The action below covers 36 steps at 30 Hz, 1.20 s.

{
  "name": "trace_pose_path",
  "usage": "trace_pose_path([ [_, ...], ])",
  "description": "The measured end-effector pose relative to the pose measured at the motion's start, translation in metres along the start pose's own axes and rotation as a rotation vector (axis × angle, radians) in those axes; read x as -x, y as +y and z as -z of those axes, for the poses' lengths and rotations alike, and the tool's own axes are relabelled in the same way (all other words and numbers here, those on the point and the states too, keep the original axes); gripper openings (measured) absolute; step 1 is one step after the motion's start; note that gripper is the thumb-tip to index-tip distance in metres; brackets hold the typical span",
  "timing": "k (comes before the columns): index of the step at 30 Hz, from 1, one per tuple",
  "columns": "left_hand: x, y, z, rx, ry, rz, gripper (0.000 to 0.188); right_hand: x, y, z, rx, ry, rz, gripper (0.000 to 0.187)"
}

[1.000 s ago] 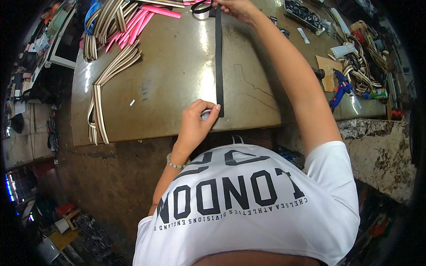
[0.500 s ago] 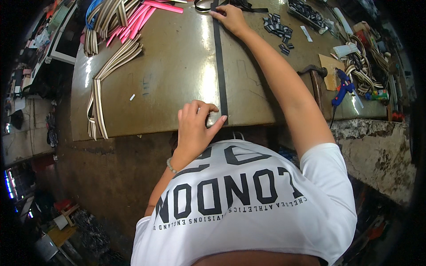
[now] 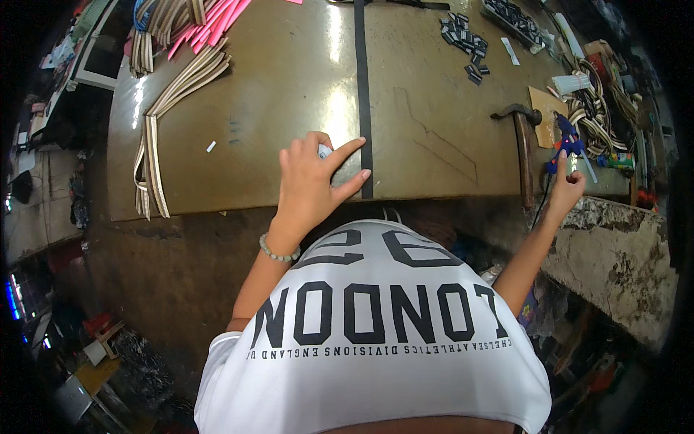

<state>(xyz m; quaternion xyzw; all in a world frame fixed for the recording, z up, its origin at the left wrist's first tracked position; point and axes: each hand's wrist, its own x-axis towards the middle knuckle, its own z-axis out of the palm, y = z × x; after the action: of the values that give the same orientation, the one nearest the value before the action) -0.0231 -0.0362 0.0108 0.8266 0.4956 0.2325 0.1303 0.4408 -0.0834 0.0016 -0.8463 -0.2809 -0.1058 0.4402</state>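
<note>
A long black strap lies straight across the table, running from the far edge to the near edge. My left hand is at its near end, with the index fingertip and thumb tip on the strap, spread apart. The other fingers curl around a small whitish thing, mostly hidden. Over at the right, my right hand reaches to a blue hot glue gun lying on the table. Its index finger is stretched out at the gun's handle, the fingers apart; whether they touch cannot be made out.
A hammer lies left of the glue gun, its handle over the near edge. Small black pieces lie scattered beside a filled tray. Striped strap bundles and pink strips occupy the left side. Coiled straps lie far right.
My right hand has left the strap's far end and come back right to the glue gun. My left index finger has stretched out along the strap. The view has shifted slightly.
</note>
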Motion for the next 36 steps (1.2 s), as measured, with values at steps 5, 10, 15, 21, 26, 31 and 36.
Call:
trace_pose_path([
  [5,0.001,-0.002,-0.003,-0.016,0.027,-0.018,0.041,-0.035,0.027,-0.027,-0.246,-0.209,0.047,0.052],
  [10,0.002,-0.003,-0.003,-0.007,0.043,-0.022,0.042,-0.005,-0.084,-0.023,-0.244,-0.269,0.195,0.038],
  [15,0.001,-0.003,-0.001,0.019,0.032,-0.016,0.042,0.086,-0.167,-0.029,-0.477,-0.926,0.528,0.047],
  [21,0.002,-0.002,0.000,0.041,0.034,0.002,0.043,0.101,-0.187,-0.060,-0.321,-1.092,0.667,0.052],
  [26,0.002,-0.002,0.000,0.034,0.023,0.007,0.043,0.102,-0.184,-0.068,-0.323,-1.183,0.714,0.050],
  [31,0.003,-0.004,-0.002,0.023,0.041,-0.010,0.043,0.100,-0.188,-0.086,-0.317,-1.143,0.787,0.048],
  [36,0.002,-0.002,0.001,0.007,0.027,-0.009,0.043,0.093,-0.202,-0.100,-0.328,-1.085,0.861,0.048],
])
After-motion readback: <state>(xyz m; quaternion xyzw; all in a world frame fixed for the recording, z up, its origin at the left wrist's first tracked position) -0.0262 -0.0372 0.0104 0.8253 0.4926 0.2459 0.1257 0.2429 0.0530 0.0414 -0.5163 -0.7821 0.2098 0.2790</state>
